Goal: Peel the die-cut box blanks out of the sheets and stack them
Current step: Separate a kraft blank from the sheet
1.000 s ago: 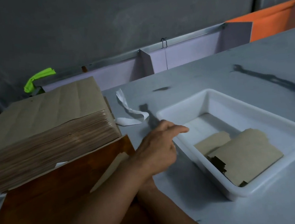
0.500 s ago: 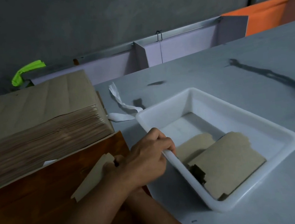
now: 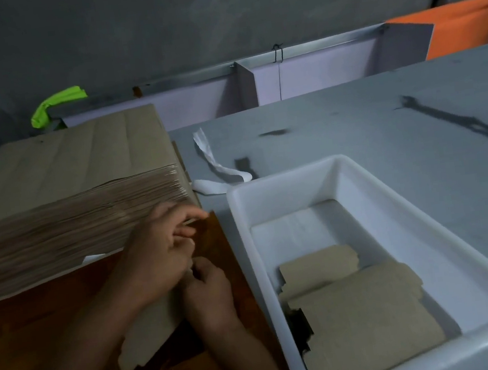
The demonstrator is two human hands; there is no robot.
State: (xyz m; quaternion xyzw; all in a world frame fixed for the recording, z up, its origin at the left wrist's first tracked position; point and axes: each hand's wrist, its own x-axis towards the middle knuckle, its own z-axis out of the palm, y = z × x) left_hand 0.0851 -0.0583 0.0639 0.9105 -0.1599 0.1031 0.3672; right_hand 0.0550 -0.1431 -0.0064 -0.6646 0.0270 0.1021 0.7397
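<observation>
**Presently: one blank held over the brown board**

Close to the camera, a pale box blank (image 3: 149, 335) is held flat above a brown board (image 3: 35, 348), just in front of the tall stack of sheets (image 3: 60, 176). Its upper edge is gripped by the right hand (image 3: 208, 293), whose fingers are curled round the card. The left hand (image 3: 159, 256) is laid over the same blank, with its fingers loosely bent and one finger stretched toward the corner of the stack. Whether its grip is closed on the card cannot be told, since the fingertips are blurred and partly hidden.

To the right, a white tray (image 3: 283, 192) is set on the grey tabletop (image 3: 352, 128), just beside the board. Two peeled blanks are seen lying in it: a larger one (image 3: 367, 323) overlapping a smaller one (image 3: 317, 265). A curled white paper strip (image 3: 211, 158) is left on the tabletop between the stack and the tray.
</observation>
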